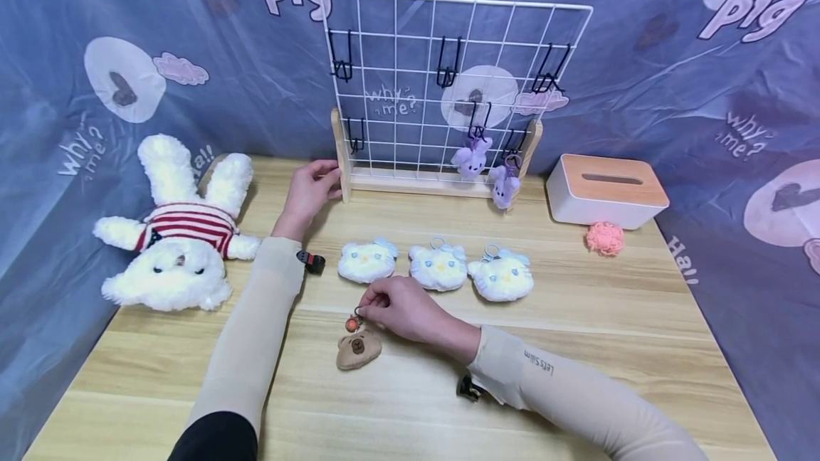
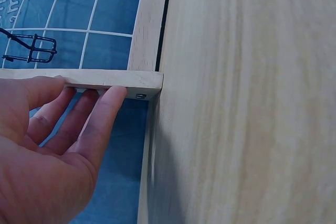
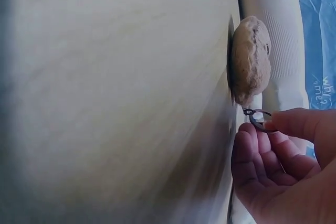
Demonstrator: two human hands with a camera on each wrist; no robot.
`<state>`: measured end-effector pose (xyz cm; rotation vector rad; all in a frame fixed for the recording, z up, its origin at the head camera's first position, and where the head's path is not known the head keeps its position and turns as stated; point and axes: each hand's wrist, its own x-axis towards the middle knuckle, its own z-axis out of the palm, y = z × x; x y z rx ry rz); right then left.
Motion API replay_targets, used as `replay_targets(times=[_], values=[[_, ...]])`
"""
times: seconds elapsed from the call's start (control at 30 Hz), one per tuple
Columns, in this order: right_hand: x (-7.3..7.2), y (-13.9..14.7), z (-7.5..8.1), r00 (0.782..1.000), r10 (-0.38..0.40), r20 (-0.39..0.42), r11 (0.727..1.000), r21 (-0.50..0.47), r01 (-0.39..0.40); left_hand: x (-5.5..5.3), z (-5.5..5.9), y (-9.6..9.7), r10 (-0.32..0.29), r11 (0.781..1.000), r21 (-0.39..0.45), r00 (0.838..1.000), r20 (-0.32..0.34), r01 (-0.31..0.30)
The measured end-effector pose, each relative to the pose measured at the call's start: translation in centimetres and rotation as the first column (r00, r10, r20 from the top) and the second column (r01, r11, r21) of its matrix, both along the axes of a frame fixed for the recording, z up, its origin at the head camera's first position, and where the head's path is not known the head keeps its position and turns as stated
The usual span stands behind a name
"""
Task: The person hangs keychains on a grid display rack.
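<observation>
My left hand (image 1: 309,194) grips the left wooden post (image 1: 342,159) of a white wire grid rack; in the left wrist view, its thumb and fingertips are on opposite sides of the wood (image 2: 113,78). Over the front middle of the table, my right hand (image 1: 413,311) pinches the dark ring (image 3: 259,123) of a brown plush bear keychain (image 1: 359,351). The bear lies on the table, an orange charm (image 1: 351,324) between it and the ring. Three white cat-face plush keychains, left (image 1: 365,262), middle (image 1: 438,268) and right (image 1: 503,278), lie in a row behind that hand.
Black hooks (image 1: 448,73) hang on the grid. Two purple plush keychains, one higher (image 1: 472,161) and one lower (image 1: 505,188), hang at its right. A white plush toy (image 1: 173,269) lies left; a tissue box (image 1: 598,201) and pink scrunchie (image 1: 605,239) are right.
</observation>
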<state>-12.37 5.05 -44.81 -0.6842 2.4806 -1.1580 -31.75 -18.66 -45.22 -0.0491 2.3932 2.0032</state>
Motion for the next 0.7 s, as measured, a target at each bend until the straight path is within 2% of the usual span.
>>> replay_targets(times=[0.33, 0.7], values=[[0.2, -0.1, 0.2, 0.999, -0.025, 0.040, 0.998, -0.054, 0.028, -0.2, 0.0, -0.1, 0.001, 1.000, -0.002, 1.000, 0.002, -0.001], [0.7, -0.1, 1.4, 0.994, -0.033, 0.106, 0.988, -0.144, 0.048, -0.1, -0.1, 0.0, 0.001, 1.000, -0.004, 1.000, 0.000, -0.001]])
